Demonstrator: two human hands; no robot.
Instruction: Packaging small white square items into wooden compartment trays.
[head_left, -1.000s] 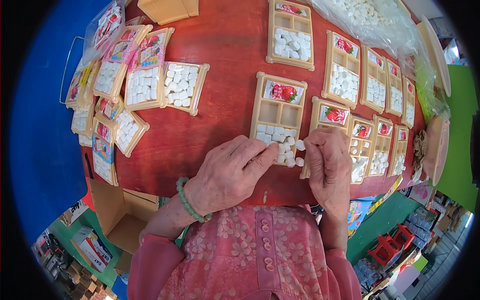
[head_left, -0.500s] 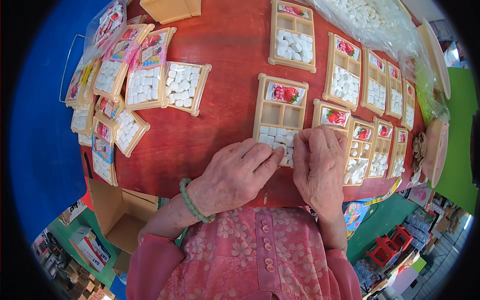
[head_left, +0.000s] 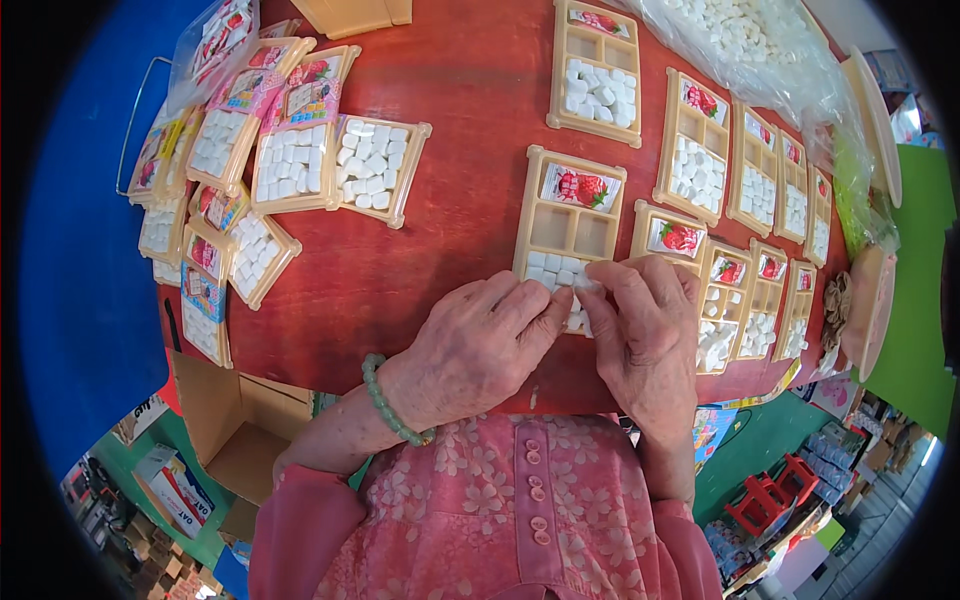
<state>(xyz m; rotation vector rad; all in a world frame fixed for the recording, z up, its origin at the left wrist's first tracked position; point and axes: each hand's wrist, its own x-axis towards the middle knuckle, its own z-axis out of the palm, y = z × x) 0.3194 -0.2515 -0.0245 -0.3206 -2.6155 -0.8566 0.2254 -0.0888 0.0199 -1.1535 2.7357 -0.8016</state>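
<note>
A beige compartment tray (head_left: 521, 225) lies in front of me, with a strawberry-printed sachet (head_left: 581, 187) in its top slot and two bare slots in its middle. Small white pillow-shaped sweets (head_left: 550, 266) fill its lower part, partly in rows. My left hand (head_left: 485, 335) bends over that part from the left, fingers curled and thumb drawn in; whatever its tips hold is hidden. From the right, my right hand (head_left: 648, 335) reaches over the tray's lower right edge. Its thumb and forefinger appear to pinch a white sweet just above the others.
More filled trays (head_left: 697, 165) stand in rows at the right on the red table (head_left: 450, 120). Wrapped, stacked trays (head_left: 296, 165) pile up at the left beside a bag of sachets (head_left: 222, 45). A big clear bag of sweets (head_left: 735, 30) lies at the far right. An open cardboard box (head_left: 240, 420) sits below the table's edge.
My right hand's fingertips have lifted and shifted slightly left, thumb and forefinger now around a white sweet. My left hand stays nearly in place. The whole view has shifted a little.
</note>
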